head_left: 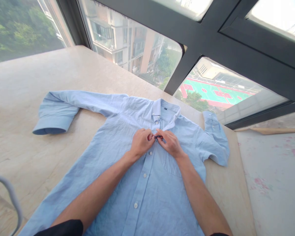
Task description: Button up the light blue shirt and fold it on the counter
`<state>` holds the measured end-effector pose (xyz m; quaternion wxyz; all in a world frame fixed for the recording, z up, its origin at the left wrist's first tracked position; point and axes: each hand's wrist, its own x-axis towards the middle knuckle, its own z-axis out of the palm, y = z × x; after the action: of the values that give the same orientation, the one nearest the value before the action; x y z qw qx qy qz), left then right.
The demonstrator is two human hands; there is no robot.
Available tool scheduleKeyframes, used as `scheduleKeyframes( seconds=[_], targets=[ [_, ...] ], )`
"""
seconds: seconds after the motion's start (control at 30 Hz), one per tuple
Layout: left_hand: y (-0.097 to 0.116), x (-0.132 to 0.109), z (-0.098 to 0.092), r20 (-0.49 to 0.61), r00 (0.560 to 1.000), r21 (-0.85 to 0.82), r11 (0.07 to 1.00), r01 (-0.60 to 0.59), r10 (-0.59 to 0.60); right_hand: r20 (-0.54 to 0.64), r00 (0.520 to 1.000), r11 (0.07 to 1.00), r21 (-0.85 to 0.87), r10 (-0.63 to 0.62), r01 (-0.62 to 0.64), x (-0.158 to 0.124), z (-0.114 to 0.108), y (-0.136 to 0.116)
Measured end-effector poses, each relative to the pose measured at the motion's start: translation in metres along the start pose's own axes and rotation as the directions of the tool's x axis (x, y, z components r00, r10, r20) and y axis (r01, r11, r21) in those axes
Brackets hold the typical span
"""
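A light blue long-sleeved shirt [108, 157] lies front up, its button-down collar [157, 109] pointing away from me. My left hand [141, 142] is closed, pinching the front placket [148, 162] below the collar. Right beside it, my right hand [170, 143] pinches the facing edge of the same placket, the fingertips of both hands nearly touching. A small dark sliver shows between the fingers; I cannot tell what it is. White buttons, such as a lower button [135, 205], run down the front. The button between my hands is hidden.
The shirt rests on a beige stone sill [71, 68]. Its left-side sleeve [56, 111] is folded back, and the other sleeve [215, 144] bends near the dark window frame [186, 65]. A grey curved tube [11, 193] is at lower left; flower-patterned fabric [272, 177] lies right.
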<state>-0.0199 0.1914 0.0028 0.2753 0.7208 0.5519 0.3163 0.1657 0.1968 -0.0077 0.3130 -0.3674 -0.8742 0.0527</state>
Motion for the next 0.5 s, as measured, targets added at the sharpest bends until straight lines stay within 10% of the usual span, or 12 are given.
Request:
scheduleKeyframes(
  seconds=[0.5],
  targets=[
    [-0.0045, -0.0050, 0.0067, 0.018, 0.972, 0.305, 0.925, -0.228, 0.234, 0.000, 0.999, 0.998, -0.034, 0.052, -0.052, -0.0002, 0.0029, 0.0031]
  ],
)
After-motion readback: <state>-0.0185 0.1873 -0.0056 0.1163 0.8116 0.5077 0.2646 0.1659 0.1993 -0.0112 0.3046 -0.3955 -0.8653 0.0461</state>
